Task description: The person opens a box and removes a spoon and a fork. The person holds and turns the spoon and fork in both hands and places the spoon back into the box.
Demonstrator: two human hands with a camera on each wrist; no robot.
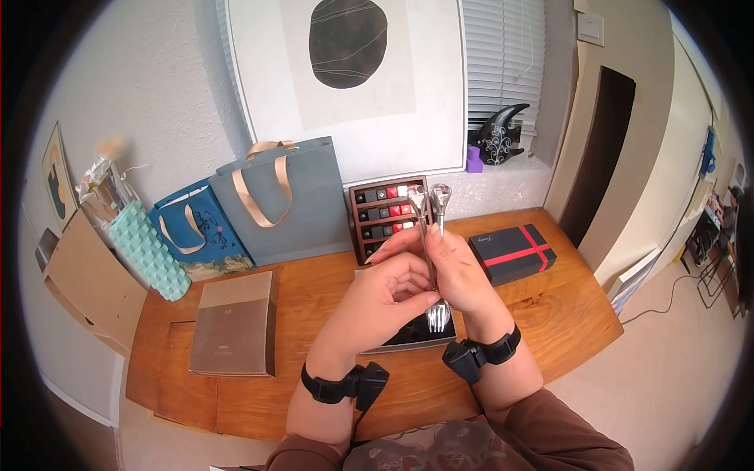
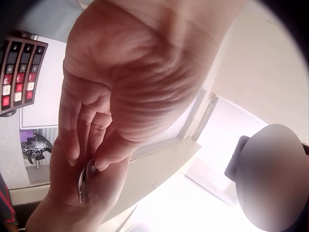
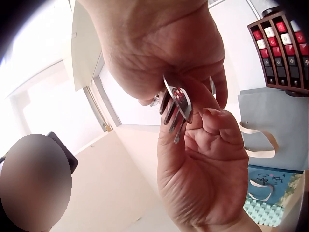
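A fork (image 1: pixel 438 320) and a spoon (image 3: pixel 181 102) stand side by side, handles up, heads pointing down. Their ornate silver handle ends (image 1: pixel 441 195) rise above the hands in the head view. My right hand (image 1: pixel 465 279) grips the handles, its thumb lying along them. From the other side, my left hand (image 1: pixel 378 302) pinches low, near the heads, with its thumb tip at the metal. In the right wrist view the spoon's bowl overlaps the tines. Below the hands lies an open box (image 1: pixel 399 347) with a dark inside, partly hidden by them.
A brown box (image 1: pixel 229 326) lies left on the wooden table (image 1: pixel 314 400). A black box with red ribbon (image 1: pixel 514 253) lies right. Behind stand a grey gift bag (image 1: pixel 310 212), a blue bag (image 1: pixel 196 235), a teal vase (image 1: pixel 149 247) and a rack of small cubes (image 1: pixel 365 235).
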